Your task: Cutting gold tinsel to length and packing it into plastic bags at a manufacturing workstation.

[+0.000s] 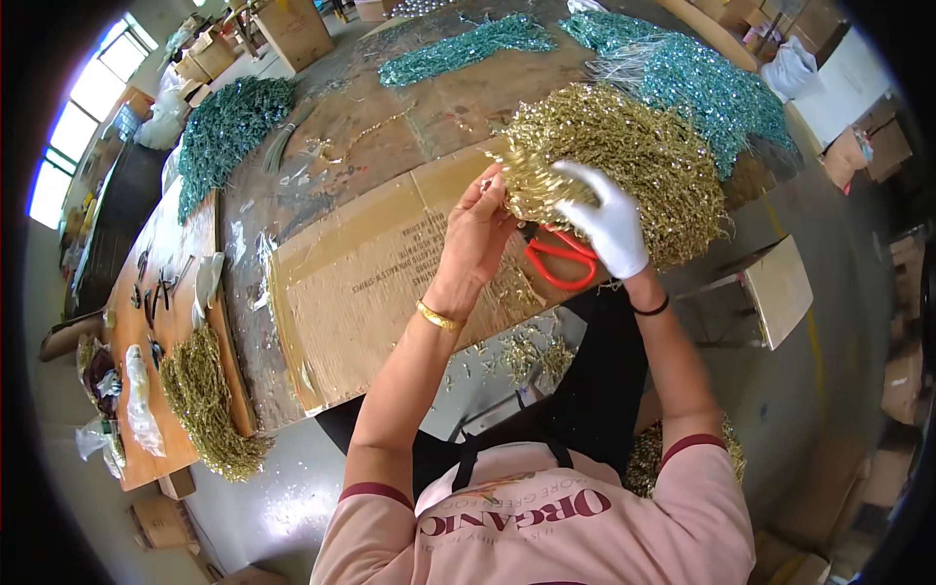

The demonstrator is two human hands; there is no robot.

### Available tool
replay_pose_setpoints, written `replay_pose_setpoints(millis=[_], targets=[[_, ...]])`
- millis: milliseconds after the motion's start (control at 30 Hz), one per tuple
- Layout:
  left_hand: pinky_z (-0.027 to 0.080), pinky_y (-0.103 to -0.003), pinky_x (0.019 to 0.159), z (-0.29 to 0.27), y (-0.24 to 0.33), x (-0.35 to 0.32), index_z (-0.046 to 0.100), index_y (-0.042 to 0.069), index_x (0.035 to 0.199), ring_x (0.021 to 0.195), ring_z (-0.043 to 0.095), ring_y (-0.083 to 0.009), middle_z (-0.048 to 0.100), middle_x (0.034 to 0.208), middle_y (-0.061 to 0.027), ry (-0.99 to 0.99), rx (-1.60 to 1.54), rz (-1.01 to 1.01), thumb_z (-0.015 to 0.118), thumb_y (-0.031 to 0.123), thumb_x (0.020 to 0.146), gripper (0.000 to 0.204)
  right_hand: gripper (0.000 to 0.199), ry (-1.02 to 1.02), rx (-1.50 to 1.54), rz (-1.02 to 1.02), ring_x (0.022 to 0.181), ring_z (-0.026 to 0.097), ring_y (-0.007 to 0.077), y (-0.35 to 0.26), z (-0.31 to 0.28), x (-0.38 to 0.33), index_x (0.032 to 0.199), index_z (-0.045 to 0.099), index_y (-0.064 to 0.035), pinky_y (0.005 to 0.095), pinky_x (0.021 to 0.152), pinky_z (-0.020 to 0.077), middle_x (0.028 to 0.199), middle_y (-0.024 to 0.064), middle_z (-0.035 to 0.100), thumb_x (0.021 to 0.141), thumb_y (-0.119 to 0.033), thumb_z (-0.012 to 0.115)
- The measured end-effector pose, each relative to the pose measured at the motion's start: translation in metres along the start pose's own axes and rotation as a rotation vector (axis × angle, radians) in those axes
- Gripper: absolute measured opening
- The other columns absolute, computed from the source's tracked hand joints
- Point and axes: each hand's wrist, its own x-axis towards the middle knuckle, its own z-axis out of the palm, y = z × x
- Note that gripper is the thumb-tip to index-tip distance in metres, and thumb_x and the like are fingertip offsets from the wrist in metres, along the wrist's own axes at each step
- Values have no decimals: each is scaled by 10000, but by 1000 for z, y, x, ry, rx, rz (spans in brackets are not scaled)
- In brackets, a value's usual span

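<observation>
My bare left hand (478, 229) pinches the end of a small bunch of gold tinsel sprigs (534, 185) over the table. Close beside it, my right hand (609, 219), in a white glove, has its fingers curved and apart, with the bunch's blurred tips towards them. Behind and beneath the glove spreads a large heap of gold tinsel sprigs (643, 146). Red-handled scissors (561, 261) lie below the hands at the cardboard's edge, their blades hidden.
A flattened cardboard sheet (361, 292) covers the table's near side. Teal tinsel bundles (468, 49) lie at the back, with more at the far right (702, 88) and far left (229, 127). Pliers (161, 288) and another gold bundle (210, 405) rest on the left board.
</observation>
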Motion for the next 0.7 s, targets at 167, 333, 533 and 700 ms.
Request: replay_pose_setpoints(millis=[167, 333, 533, 700], targets=[[498, -287, 807, -1, -2, -10, 478, 46, 1239, 918, 590, -139, 597, 1042, -23, 36, 85, 5, 475, 123, 925, 324, 472, 96, 816, 237, 839, 586, 128, 45, -42, 21, 1244, 455, 8, 254, 768, 441, 1110, 63, 579, 865, -250, 566], [498, -234, 729, 6, -2, -18, 563, 41, 1141, 891, 609, -113, 629, 979, -17, 9, 282, 49, 515, 96, 906, 247, 621, 434, -167, 340, 1020, 533, 200, 49, -71, 44, 1252, 465, -7, 315, 816, 430, 1060, 142, 582, 785, -369, 655], [467, -269, 819, 0, -9, -19, 580, 42, 1120, 942, 592, -143, 629, 1001, -46, -41, 328, 159, 509, 81, 906, 228, 382, 114, -325, 88, 956, 564, 280, -19, -23, 16, 1058, 570, 7, 356, 847, 438, 1056, 176, 579, 777, -234, 665], [454, -250, 803, 0, -15, -24, 591, 24, 1097, 916, 569, -120, 605, 969, -39, -37, 637, 370, 566, 127, 883, 238, 254, -45, -607, -389, 790, 567, 289, 27, 3, 14, 928, 585, -43, 386, 728, 446, 827, 122, 577, 782, -247, 627]])
